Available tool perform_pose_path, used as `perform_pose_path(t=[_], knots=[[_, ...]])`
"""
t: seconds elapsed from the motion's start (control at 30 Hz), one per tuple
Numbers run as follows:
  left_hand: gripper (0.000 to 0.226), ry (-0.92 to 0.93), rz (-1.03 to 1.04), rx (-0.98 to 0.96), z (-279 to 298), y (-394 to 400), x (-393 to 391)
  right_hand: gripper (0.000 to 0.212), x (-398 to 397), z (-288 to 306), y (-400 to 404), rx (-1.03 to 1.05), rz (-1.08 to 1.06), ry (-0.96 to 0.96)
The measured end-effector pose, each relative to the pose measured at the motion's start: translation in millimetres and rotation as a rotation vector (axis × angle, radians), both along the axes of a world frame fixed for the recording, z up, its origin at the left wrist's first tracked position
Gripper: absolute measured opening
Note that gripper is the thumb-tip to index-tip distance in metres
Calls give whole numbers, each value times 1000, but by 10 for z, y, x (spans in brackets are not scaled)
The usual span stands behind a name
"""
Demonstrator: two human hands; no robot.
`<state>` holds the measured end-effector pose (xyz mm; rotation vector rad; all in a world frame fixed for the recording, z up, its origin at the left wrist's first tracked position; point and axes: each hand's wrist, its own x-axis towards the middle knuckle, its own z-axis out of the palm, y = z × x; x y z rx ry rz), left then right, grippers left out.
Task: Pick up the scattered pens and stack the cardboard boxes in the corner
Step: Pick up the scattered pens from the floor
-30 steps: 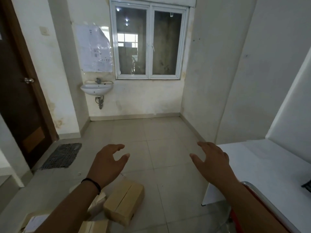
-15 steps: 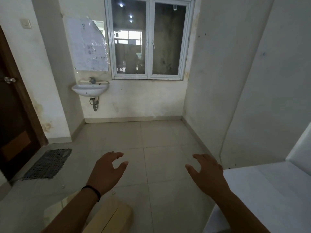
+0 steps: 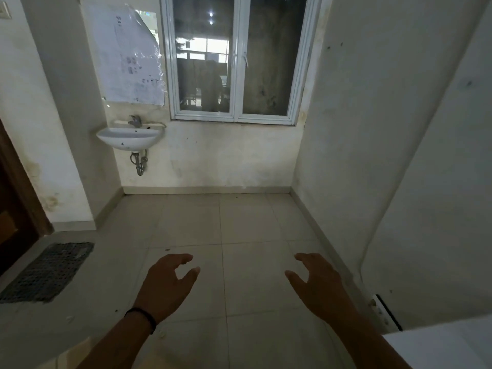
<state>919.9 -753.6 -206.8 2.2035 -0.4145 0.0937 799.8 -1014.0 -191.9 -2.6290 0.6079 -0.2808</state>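
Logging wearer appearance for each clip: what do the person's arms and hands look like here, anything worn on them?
Both forearms are bare, with no sleeves in view. The left hand has a thin black band around its wrist. The right hand and its wrist carry nothing: no band, watch or glove. No rings show on the fingers of either hand from this view.

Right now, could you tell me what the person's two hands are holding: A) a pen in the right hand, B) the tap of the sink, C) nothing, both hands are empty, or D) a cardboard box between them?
C: the left hand and the right hand hover apart over the tiled floor with fingers loosely curled round nothing.
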Motion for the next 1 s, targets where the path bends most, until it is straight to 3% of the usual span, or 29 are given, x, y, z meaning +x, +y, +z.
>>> perform_pose_path(t=[0.5,1.0], knots=[[34,44,32,71,-247,-575,2051,49,2096,-203,-773,75,42,-11],[33,162,429,53,-538,-1183,3279,47,4359,-465,-1745,114,403,53]])
